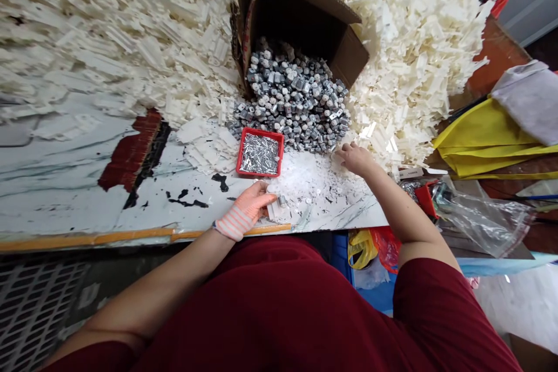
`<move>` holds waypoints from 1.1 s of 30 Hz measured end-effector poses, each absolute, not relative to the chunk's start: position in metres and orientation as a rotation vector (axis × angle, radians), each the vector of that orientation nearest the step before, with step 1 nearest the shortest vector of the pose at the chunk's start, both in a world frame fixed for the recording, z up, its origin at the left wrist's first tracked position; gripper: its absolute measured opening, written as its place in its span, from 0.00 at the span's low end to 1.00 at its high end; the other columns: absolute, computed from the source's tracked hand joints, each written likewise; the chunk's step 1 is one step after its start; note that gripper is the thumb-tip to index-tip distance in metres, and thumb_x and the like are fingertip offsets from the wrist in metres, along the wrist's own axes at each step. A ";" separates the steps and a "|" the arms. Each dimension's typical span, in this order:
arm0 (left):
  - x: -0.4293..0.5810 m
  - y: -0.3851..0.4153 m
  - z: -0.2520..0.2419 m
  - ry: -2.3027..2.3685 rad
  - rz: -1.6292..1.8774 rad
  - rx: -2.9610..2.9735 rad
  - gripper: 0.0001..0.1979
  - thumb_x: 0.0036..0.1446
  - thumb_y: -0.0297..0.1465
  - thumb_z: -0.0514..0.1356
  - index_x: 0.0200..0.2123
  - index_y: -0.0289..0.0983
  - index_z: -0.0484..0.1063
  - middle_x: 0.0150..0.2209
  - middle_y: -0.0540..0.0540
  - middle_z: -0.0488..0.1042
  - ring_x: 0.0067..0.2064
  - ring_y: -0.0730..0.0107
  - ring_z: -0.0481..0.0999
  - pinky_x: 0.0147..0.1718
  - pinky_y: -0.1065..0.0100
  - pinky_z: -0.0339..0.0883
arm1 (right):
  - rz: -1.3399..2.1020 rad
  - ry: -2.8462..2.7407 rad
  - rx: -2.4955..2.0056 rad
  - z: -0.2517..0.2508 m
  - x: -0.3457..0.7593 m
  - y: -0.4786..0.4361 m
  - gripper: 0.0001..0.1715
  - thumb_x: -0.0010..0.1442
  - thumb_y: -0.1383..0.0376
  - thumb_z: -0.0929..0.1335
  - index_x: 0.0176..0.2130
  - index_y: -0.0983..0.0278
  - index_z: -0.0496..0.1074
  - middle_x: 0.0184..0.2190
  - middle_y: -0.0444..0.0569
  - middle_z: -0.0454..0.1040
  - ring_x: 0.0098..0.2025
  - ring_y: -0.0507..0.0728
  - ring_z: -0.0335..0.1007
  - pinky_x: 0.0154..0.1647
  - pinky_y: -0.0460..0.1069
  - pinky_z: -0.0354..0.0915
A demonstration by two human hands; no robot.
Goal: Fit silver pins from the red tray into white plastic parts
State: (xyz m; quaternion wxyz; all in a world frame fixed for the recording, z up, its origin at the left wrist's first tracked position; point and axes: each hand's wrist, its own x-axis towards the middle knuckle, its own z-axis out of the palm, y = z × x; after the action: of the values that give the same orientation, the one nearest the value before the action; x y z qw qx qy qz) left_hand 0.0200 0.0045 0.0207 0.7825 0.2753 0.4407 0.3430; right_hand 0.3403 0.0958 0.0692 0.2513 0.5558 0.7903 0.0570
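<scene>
My left hand [250,207], in a white-and-orange striped glove, is closed on a white plastic piece [272,210] low over the table's front edge. A small grey metal cylinder [281,201] sits at that piece's right end; whether it is fixed there I cannot tell. My bare right hand [356,159] reaches to the lower right edge of a heap of grey cylindrical parts [300,99], where pale plastic pieces also lie. Its fingers are bent and slightly apart, with nothing visible in them. A red tray [238,163] of small silver pins stands just above my left hand.
A tipped cardboard box [353,55] spills the grey parts forward. Large heaps of cream plastic pieces [174,29] surround it. Torn red-brown material [133,151] lies at left on the marbled table [56,186]. Yellow cloth [492,139] and a clear plastic bag [483,215] are at right.
</scene>
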 end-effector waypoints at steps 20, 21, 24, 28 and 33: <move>0.021 0.003 0.026 1.100 0.764 0.921 0.12 0.47 0.30 0.61 0.35 0.40 0.62 0.20 0.56 0.68 0.19 0.71 0.68 0.19 0.71 0.62 | -2.683 1.437 2.144 0.038 0.210 -0.021 0.25 0.39 0.51 0.78 0.28 0.62 0.68 0.20 0.42 0.76 0.20 0.52 0.72 0.22 0.46 0.68; 0.020 0.002 0.028 1.103 0.758 0.931 0.12 0.47 0.30 0.61 0.34 0.40 0.61 0.20 0.56 0.68 0.19 0.71 0.69 0.19 0.71 0.62 | -2.688 1.413 2.128 0.036 0.207 -0.021 0.26 0.38 0.51 0.79 0.28 0.62 0.68 0.19 0.42 0.76 0.20 0.52 0.72 0.22 0.46 0.68; 0.017 0.001 0.030 1.114 0.732 0.989 0.11 0.46 0.28 0.60 0.33 0.40 0.62 0.20 0.56 0.68 0.19 0.71 0.69 0.20 0.71 0.62 | -2.682 1.378 2.079 0.031 0.205 -0.020 0.27 0.38 0.52 0.79 0.27 0.63 0.66 0.20 0.42 0.76 0.20 0.52 0.73 0.21 0.45 0.68; 0.015 -0.002 0.026 1.024 0.734 0.960 0.11 0.47 0.30 0.59 0.36 0.39 0.62 0.21 0.55 0.68 0.21 0.71 0.69 0.21 0.70 0.62 | -2.663 1.328 2.089 0.027 0.202 -0.023 0.29 0.37 0.51 0.79 0.27 0.63 0.64 0.20 0.42 0.76 0.19 0.51 0.72 0.21 0.45 0.67; 0.019 -0.004 0.018 1.011 0.797 1.062 0.20 0.44 0.32 0.63 0.42 0.36 0.64 0.30 0.51 0.72 0.32 0.67 0.73 0.32 0.67 0.67 | -2.607 1.500 2.044 0.027 0.198 -0.018 0.31 0.41 0.44 0.76 0.29 0.62 0.62 0.21 0.41 0.75 0.22 0.51 0.70 0.24 0.46 0.66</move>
State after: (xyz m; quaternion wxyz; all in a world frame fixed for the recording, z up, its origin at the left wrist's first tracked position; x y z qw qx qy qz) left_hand 0.0187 -0.0038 0.0183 0.6716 0.4717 0.4487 0.3537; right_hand 0.1977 -0.0184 0.0270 -0.2447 0.5450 0.4000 -0.6951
